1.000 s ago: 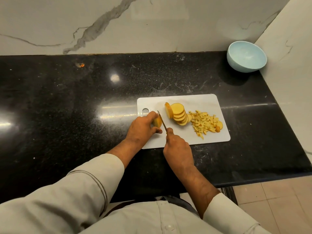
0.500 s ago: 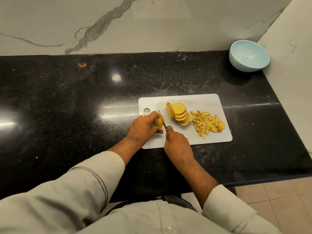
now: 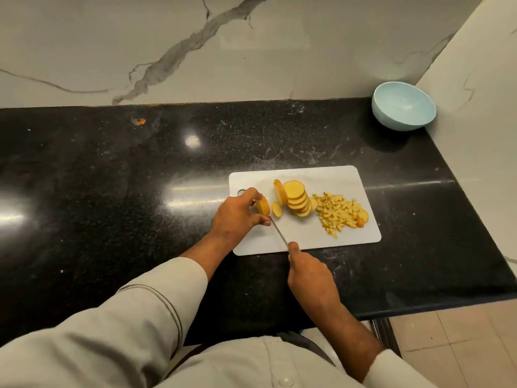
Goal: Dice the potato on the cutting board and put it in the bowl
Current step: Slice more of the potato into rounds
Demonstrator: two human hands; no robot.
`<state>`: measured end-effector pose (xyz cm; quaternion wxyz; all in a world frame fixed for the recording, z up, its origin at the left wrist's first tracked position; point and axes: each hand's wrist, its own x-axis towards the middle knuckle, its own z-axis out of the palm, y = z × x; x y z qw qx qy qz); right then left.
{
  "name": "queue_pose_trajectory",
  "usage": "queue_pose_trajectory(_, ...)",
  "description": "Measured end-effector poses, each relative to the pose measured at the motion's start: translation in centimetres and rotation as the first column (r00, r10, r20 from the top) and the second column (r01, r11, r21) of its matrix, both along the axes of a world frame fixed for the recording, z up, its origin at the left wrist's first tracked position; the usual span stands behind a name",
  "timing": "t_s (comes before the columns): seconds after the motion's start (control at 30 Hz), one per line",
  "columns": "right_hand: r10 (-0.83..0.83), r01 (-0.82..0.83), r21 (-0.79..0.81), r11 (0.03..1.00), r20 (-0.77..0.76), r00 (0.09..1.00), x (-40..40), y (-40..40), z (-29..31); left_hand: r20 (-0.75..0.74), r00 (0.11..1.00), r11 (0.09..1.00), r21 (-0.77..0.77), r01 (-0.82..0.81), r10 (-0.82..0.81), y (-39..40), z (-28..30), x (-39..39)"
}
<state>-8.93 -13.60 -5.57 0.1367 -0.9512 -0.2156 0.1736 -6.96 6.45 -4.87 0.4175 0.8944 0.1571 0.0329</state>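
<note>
black speckled counter point(image 3: 112, 177) with glare patches | small orange speck point(image 3: 141, 121) near its back edge | white marble wall point(image 3: 167, 46), grey veins | beige tiled floor point(image 3: 461, 345) lower right

Dim warm light, overhead glare spots on glossy countertop point(image 3: 112, 191), wide-angle edge bending.

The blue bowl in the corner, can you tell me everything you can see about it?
The bowl is pale blue, round and smooth, and looks like plastic or ceramic. It sits tipped a little on the black counter, in the far right corner by the marble walls, well away from the cutting board. Nothing shows inside it; no potato has gone in yet. Neither hand touches it.
</note>
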Motion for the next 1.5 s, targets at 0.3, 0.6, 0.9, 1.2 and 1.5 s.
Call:
queue_pose_trajectory(0.3,-0.075,0.051,0.173,0.984,0.135,0.988,1.3,1.7,2.3,0.06,0.998,1.0,-0.003,0.019,-0.019,-0.3,-0.8,-0.5)
queue_pose_trajectory(0.6,-0.041,0.025,0.108,0.994,0.149,0.988,2.1,4.2,2.0,0.065,0.995,0.993,0.091,0.075,-0.081,-0.1,-1.0,0.2)
queue_pose_trajectory(0.9,0.005,-0.01,0.034,0.999,0.143,0.99,2.7,4.9,1.9,0.04,0.989,0.986,0.087,0.141,-0.145,0.4,-0.9,0.8)
queue_pose_trajectory(1.2,0.004,-0.006,0.019,1.0,0.109,0.994,2.6,4.6,1.6,0.027,0.988,0.982,0.124,0.145,-0.149,0.6,-0.9,0.8)
queue_pose_trajectory(1.5,0.003,-0.004,0.051,0.999,0.03,1.0,4.5,5.7,1.6,0.032,0.989,0.98,0.144,0.136,-0.142,0.5,-0.5,0.9)
